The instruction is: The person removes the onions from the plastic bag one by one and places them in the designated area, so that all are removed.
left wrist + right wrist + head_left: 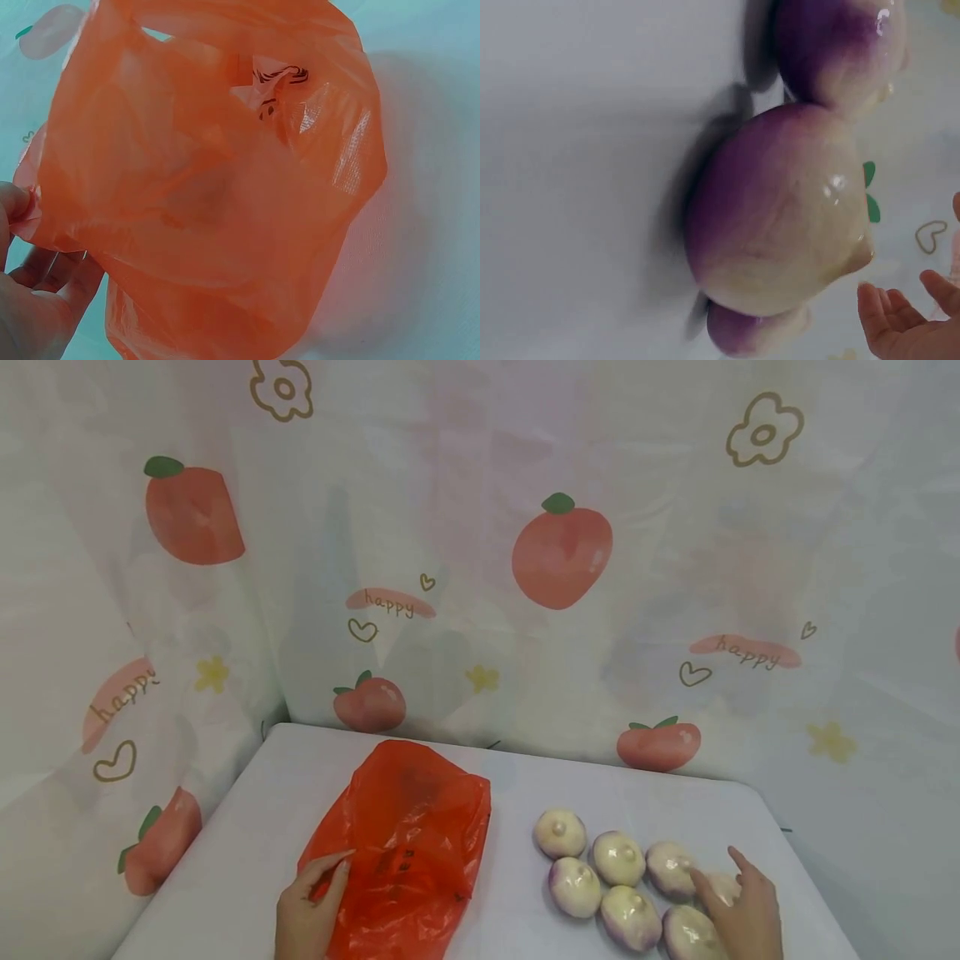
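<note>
A red plastic bag (408,827) with dark print lies on the table's left part. My left hand (307,906) pinches its edge. In the left wrist view the fingers (15,201) grip a fold of the bag (225,187), which hangs loosely spread. Several turnips (632,917), white with purple undersides, stand grouped on the right. Above the rightmost turnip (723,888) is my right hand (746,910), thumb and fingers spread apart and partly covering it. From the right wrist, a large turnip (780,210) fills the middle, with the fingertips (868,296) near its stem end.
The white table (510,935) has rounded far corners. A pale curtain (480,460) printed with red fruit, hearts and flowers hangs behind the table and along its left side. A strip of table separates the bag from the turnips.
</note>
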Tool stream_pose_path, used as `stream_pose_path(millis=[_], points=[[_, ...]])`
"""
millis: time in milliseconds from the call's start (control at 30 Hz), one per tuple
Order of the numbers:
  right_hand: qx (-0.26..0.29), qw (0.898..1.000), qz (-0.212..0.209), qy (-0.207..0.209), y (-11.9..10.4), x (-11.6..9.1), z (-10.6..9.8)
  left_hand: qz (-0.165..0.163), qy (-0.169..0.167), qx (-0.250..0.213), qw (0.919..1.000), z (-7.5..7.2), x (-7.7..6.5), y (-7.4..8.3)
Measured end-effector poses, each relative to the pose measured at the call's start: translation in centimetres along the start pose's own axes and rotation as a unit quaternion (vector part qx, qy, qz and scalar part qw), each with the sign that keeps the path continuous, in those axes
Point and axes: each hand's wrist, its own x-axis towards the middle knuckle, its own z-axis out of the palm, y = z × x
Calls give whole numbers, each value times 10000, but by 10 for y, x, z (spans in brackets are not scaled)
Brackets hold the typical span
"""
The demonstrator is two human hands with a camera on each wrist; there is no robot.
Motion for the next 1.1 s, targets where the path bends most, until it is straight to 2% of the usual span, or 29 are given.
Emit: stream_pose_path(millis=[100, 267, 400, 533, 667, 800, 967, 1033, 1100], points=[[246, 9993, -293, 0, -15, -4, 10, -57, 11, 55, 10000, 2, 0, -1], [604, 9965, -402, -408, -44, -14, 26, -64, 48, 102, 9999, 3, -2, -3], [840, 9902, -1053, -358, -62, -21, 42, 73, 70, 96, 9999, 4, -1, -3], [1121, 9766, -1812, -287, -74, -25, 60, 140, 116, 153, 9997, 4, 0, -4], [1474, 9664, -2041, -515, -88, -27, 74, 121, 184, 237, 9995, 2, 1, -5], [1594, 9593, -2251, -606, -104, -30, 85, 40, 128, 210, 9997, 1, 1, -4], [1935, 9293, -3077, -661, -124, -35, 99, 15, 42, 156, 9999, 3, 2, -4], [1966, 9223, -3258, -672, -131, -38, 103, 21, 10, 147, 9999, 3, 1, -5], [2008, 9202, -3277, -740, -137, -40, 108, 32, 6, 149, 9999, 3, 1, -5]])
